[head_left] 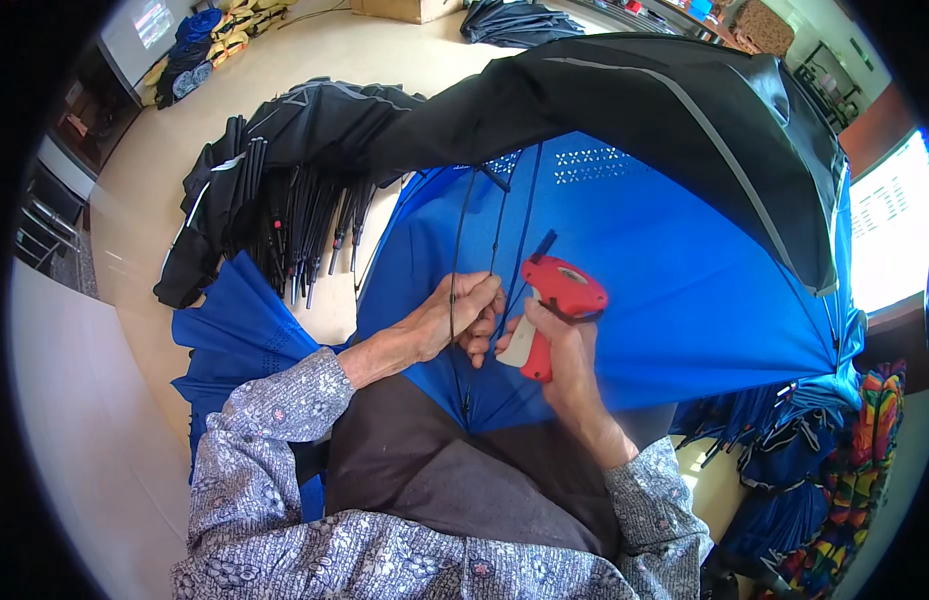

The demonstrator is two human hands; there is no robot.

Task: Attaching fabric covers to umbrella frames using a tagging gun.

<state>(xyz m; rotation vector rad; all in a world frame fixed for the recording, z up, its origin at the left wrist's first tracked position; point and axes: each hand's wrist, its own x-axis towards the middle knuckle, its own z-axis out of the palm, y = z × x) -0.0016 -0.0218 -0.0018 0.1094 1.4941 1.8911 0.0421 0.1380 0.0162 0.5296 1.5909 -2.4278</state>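
Note:
Across my lap lies an open umbrella with a blue inner canopy (pixel 675 270) and a black outer cloth (pixel 625 110) folded over its far side. Thin dark ribs run down through the blue fabric. My left hand (pixel 470 310) is closed, pinching one umbrella rib (pixel 498 225) between thumb and fingers. In my right hand (pixel 565 350) is a red and white tagging gun (pixel 560 295), gripped round its handle, with its dark nose pointing up and left. The gun is just right of my left hand and apart from it.
Closed black umbrellas (pixel 295 220) lie bundled at the left, with blue folded fabric (pixel 245 310) below them. More blue umbrellas (pixel 785 490) and rainbow-coloured ones (pixel 855 490) are at the lower right. Further off are a black pile (pixel 520 22), a cardboard box (pixel 405 8) and yellow bundles (pixel 240 30).

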